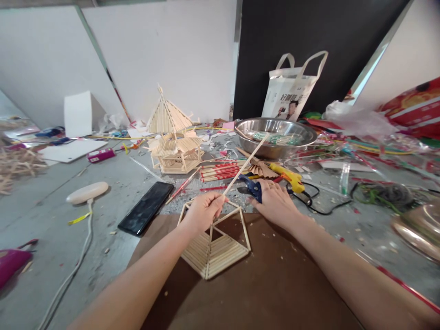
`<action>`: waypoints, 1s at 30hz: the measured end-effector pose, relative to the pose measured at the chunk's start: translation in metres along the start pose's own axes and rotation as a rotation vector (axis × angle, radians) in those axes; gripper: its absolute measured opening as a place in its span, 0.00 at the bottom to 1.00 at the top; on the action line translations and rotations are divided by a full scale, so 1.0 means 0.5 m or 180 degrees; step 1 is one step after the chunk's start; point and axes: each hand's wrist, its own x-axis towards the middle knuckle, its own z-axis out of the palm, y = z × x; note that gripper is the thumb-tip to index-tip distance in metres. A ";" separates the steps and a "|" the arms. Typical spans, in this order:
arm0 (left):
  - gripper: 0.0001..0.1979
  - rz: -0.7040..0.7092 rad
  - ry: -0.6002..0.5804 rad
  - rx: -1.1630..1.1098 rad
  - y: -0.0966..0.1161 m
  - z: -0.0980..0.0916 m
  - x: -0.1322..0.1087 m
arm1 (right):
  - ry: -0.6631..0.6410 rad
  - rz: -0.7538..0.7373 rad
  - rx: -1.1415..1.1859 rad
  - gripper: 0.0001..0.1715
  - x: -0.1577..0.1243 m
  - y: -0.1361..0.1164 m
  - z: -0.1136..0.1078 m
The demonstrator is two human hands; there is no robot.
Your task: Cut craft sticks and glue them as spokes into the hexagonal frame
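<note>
My left hand (203,211) pinches a long thin wooden stick (247,166) that slants up to the right. Under it lies a hexagonal roof frame of wooden sticks (215,245) on a brown board (261,284). My right hand (275,201) is closed on blue-handled cutters (252,187), whose jaws sit close to the stick near my left fingers.
A finished stick pavilion model (173,142) stands behind. A black phone (147,207), red-tipped sticks (220,172), a yellow glue gun (290,178), a steel bowl (275,133), a white tote bag (292,91) and coloured scraps surround the board. A white charger with cable (87,192) lies at the left.
</note>
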 end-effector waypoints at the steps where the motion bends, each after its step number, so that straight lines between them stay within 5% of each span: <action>1: 0.15 0.0060 0.0074 0.0187 -0.001 0.000 0.000 | -0.0061 0.0093 -0.0092 0.32 0.003 0.006 0.007; 7: 0.15 0.0036 0.0074 0.1163 0.008 0.002 -0.004 | -0.0396 0.0351 -0.0294 0.40 0.009 0.018 0.039; 10: 0.16 0.0083 0.0061 0.1488 0.011 0.004 -0.004 | -0.0186 0.0285 -0.0232 0.36 0.008 0.012 0.029; 14: 0.14 0.0257 0.0075 0.1731 0.002 0.007 -0.002 | 0.0664 -0.0489 0.0121 0.15 -0.011 -0.010 -0.008; 19: 0.14 0.0494 -0.0015 0.1938 -0.006 0.013 -0.004 | 0.1307 -0.1636 0.0194 0.13 -0.033 -0.047 -0.031; 24: 0.13 0.0690 -0.0213 0.2453 -0.006 0.020 -0.010 | 0.1027 -0.1966 0.0200 0.11 -0.033 -0.051 -0.024; 30: 0.13 0.0861 -0.0314 0.3240 -0.007 0.020 -0.015 | 0.0816 -0.1821 -0.0005 0.16 -0.041 -0.050 -0.022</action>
